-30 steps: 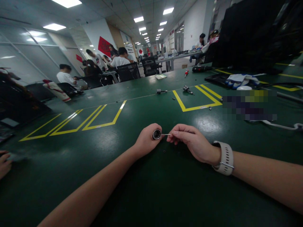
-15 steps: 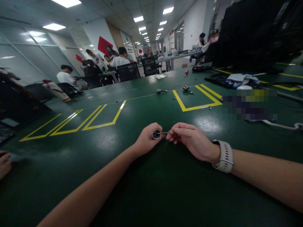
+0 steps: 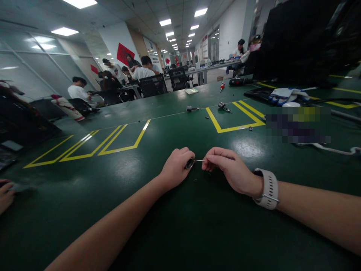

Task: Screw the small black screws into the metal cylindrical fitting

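Note:
My left hand [image 3: 175, 168] is wrapped round a small round metal part [image 3: 189, 163], whose dark hollow end shows by the thumb. My right hand [image 3: 225, 165], with a pale watch strap at the wrist, pinches a thin metal rod [image 3: 199, 160] that reaches across to the part. Where the rod meets the part is hard to make out. On the green table [image 3: 158, 233] just below the hands lie a tiny ring [image 3: 195, 180] and another tiny piece [image 3: 209, 174].
Farther off lie two metal chuck-like parts [image 3: 192, 108] [image 3: 223, 106], a red screwdriver [image 3: 222, 87], a black tool [image 3: 240, 81] and gloves [image 3: 286, 95]. Yellow tape marks the tabletop. Another person's hand [image 3: 5, 194] is at the left edge.
My left hand has turned the round metal part so its hollow end is seen more from the side. My right hand has shifted slightly right, and less of the rod shows.

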Demonstrator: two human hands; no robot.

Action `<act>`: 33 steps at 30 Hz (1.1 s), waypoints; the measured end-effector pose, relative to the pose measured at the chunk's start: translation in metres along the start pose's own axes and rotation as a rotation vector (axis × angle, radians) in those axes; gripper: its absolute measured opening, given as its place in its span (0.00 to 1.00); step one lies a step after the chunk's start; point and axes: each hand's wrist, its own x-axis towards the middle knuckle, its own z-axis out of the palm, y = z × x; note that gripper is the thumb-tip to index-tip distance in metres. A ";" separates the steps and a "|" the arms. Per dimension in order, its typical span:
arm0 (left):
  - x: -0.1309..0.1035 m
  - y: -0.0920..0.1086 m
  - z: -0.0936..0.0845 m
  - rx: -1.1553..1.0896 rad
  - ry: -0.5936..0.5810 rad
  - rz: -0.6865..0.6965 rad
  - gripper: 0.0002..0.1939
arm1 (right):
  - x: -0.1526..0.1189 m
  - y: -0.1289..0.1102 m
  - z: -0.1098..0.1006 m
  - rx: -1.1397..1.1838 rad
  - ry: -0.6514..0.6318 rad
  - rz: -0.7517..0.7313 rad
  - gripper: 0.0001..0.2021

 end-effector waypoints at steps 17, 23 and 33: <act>-0.001 0.004 -0.002 0.127 -0.045 -0.017 0.06 | 0.001 0.004 -0.003 0.009 0.127 -0.042 0.10; 0.000 0.004 -0.001 0.132 -0.022 -0.052 0.05 | 0.001 0.003 -0.002 -0.009 0.174 -0.044 0.10; -0.003 0.003 0.000 -0.065 0.075 0.025 0.04 | 0.002 0.006 -0.001 -0.038 0.178 -0.048 0.11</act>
